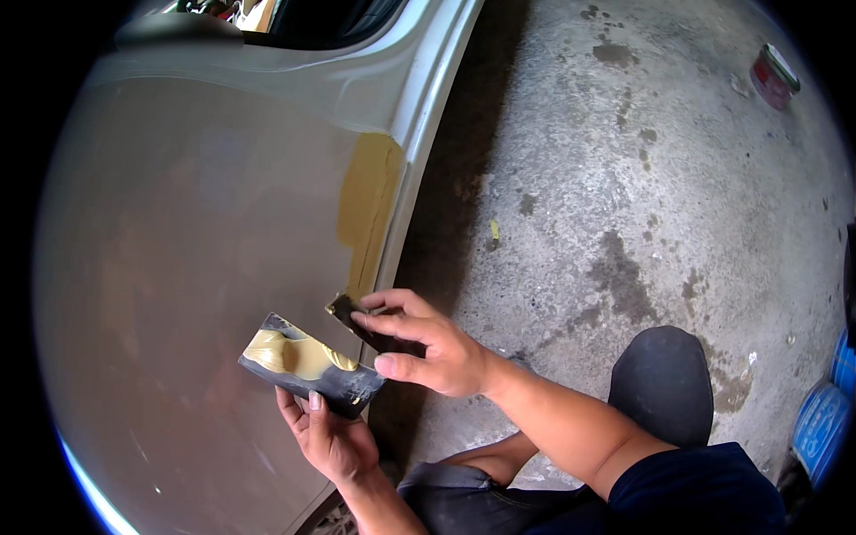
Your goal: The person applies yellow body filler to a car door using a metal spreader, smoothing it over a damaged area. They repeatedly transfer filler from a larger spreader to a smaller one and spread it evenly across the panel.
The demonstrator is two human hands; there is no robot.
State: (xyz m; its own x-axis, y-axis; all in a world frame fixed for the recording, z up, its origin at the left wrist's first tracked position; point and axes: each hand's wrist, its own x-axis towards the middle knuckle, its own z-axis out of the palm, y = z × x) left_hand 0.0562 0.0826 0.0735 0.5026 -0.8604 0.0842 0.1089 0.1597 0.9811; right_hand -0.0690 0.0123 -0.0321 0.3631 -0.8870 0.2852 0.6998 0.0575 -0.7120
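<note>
My left hand [334, 443] grips the lower edge of a dark rectangular board [334, 392], tilted up in front of the car panel. A thick smear of yellowish body filler [299, 355] covers much of the board's face. Just right of it, my right hand [432, 343] pinches a small dark spreader [355, 319] between fingers and thumb, with some filler along its tip. Beyond both hands, a band of mustard-coloured filler [368, 192] lies on the panel beside its right edge. Its near end is partly hidden behind the spreader and my right hand.
The grey-beige car body panel [178, 223] fills the left side, with a window opening [330, 16] at the top. Stained concrete floor [571, 160] lies to the right. A red tub [774, 78] stands far right, and blue containers [822, 423] stand near my right side.
</note>
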